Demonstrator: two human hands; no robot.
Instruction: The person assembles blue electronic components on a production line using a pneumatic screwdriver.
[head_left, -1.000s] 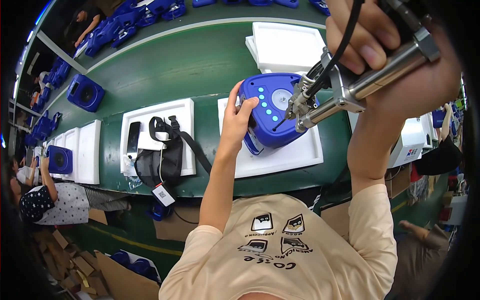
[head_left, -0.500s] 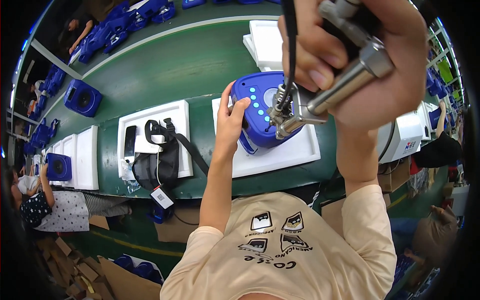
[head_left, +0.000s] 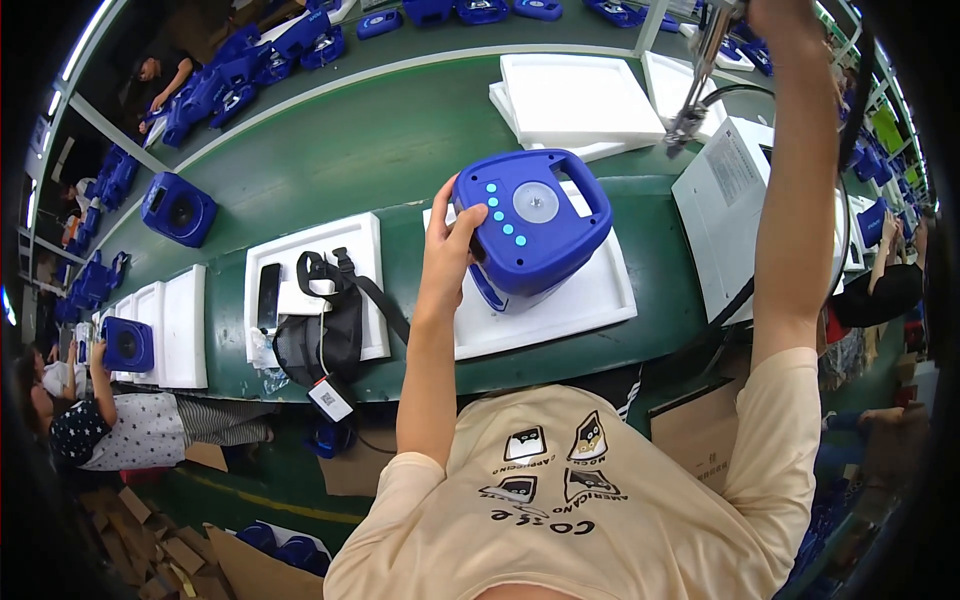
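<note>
My left hand (head_left: 449, 245) is closed on the left side of a blue speaker case (head_left: 555, 240), thumb on its face beside a row of light-blue dots. The case has a clear round window and a handle opening, and is held tilted over a white foam tray (head_left: 610, 292). My right hand (head_left: 788, 18) is raised at the top right, partly cut off by the frame edge. Next to it is a metal power screwdriver (head_left: 705, 65) with a jawed nose, pointing down and away from the case. The upper end of the tool meets that hand; its fingers are mostly hidden.
White foam trays (head_left: 575, 95) are stacked beyond the case. At right stands a white machine box (head_left: 725, 210) with cables. Another foam tray (head_left: 372, 240) at left carries a phone (head_left: 269, 296) and a black pouch (head_left: 325, 340). Co-workers handle blue speakers at the far left and right.
My right hand has lifted the screwdriver off the case and moved it up and to the right. The case's face is now uncovered, with my left hand still holding it.
</note>
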